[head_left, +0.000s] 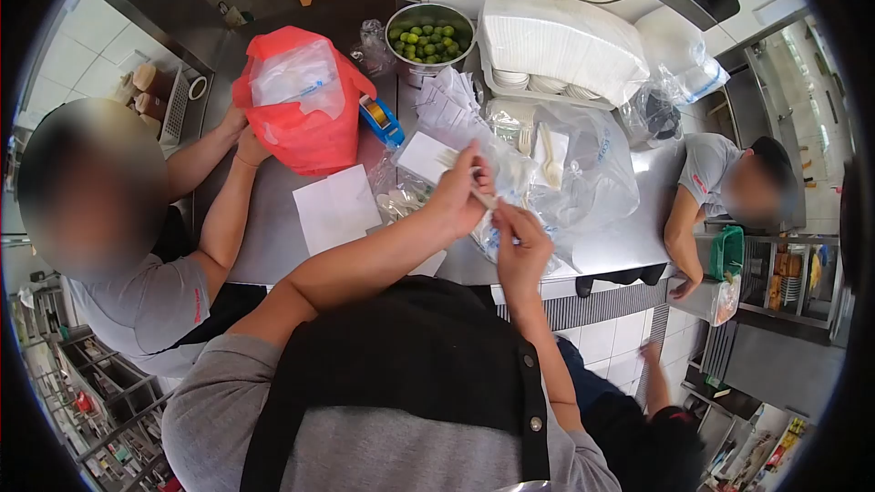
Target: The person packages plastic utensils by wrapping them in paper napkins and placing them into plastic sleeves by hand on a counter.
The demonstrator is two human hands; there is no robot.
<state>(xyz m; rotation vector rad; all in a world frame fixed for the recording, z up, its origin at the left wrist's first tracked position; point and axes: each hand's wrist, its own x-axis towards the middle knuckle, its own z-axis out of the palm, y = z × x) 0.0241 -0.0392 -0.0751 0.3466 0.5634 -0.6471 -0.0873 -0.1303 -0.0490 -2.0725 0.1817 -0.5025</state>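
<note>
Near the middle of the steel table (649, 230), my left hand (465, 189) is closed round a pale plastic utensil (485, 198), with fork-like tines showing by a white napkin (422, 157). My right hand (522, 235) pinches the lower end of the same utensil. Under and beside my hands lie clear bags of plastic cutlery (394, 203). Right of them, a wrapped spoon (550, 157) rests on a napkin beside a large clear plastic bag (602, 173). White paper slips (448, 98) lie just beyond my left hand.
At left, a co-worker's hands touch a red bag (342, 132) beside a blue tape dispenser (381, 121). White sheets (335, 210) lie nearer me. Behind stand a bowl of limes (427, 42) and a tray of covered containers (556, 41). Two other people are at the right.
</note>
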